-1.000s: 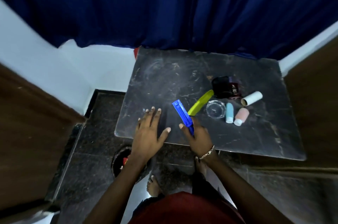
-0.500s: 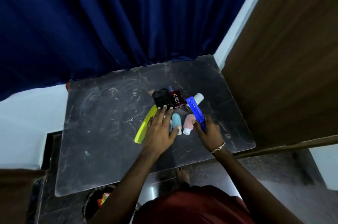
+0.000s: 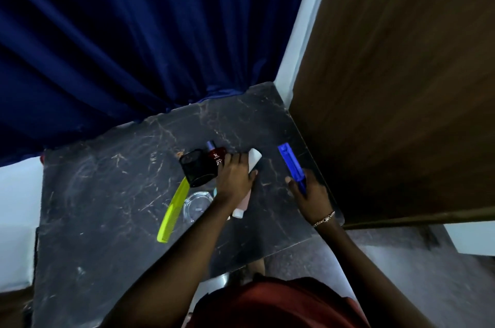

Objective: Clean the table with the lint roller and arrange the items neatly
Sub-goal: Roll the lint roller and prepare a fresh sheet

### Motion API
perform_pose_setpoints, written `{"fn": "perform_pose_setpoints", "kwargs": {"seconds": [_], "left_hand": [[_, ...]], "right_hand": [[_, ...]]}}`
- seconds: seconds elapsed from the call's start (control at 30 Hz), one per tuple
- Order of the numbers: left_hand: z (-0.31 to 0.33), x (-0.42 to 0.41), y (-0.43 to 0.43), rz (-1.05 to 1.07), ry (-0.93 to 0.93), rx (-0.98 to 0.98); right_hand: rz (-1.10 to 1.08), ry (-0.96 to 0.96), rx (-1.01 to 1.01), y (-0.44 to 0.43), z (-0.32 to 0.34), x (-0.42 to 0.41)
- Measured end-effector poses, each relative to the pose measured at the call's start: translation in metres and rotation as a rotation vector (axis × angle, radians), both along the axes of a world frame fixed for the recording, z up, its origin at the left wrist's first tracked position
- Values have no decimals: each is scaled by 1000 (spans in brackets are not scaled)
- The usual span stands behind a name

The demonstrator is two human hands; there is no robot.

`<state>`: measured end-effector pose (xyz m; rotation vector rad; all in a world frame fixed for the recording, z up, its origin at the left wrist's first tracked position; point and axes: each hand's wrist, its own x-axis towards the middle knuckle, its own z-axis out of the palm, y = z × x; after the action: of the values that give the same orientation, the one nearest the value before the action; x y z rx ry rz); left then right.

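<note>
While right hand (image 3: 308, 193) clenches blue lint roller (image 3: 290, 164) by handle (light, stiff plastic, best gripped there), left hand (image 3: 234, 177) covers white tube (image 3: 255, 158); grasp unclear.

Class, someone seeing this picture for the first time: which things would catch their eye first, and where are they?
The blue lint roller, held in the right hand near the table's right edge. Then the yellow-green comb lying left of the clutter that the left hand covers. The deep blue curtain fills the background.
</note>
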<state>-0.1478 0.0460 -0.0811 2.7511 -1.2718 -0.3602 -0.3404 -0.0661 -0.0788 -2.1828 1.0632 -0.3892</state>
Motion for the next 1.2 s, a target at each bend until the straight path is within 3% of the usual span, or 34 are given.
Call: {"fn": "perform_pose_setpoints", "kwargs": {"seconds": [0.3,0.7,1.2], "left_hand": [[-18,12,-42,34,55,143],[-23,28,-51,53,87,121],[43,27,-40,183,386,-476]], "right_hand": [[0,63,12,-14,-15,-9],[10,57,26,-20,-11,-2],[-26,-50,12,-26,14,6]]}}
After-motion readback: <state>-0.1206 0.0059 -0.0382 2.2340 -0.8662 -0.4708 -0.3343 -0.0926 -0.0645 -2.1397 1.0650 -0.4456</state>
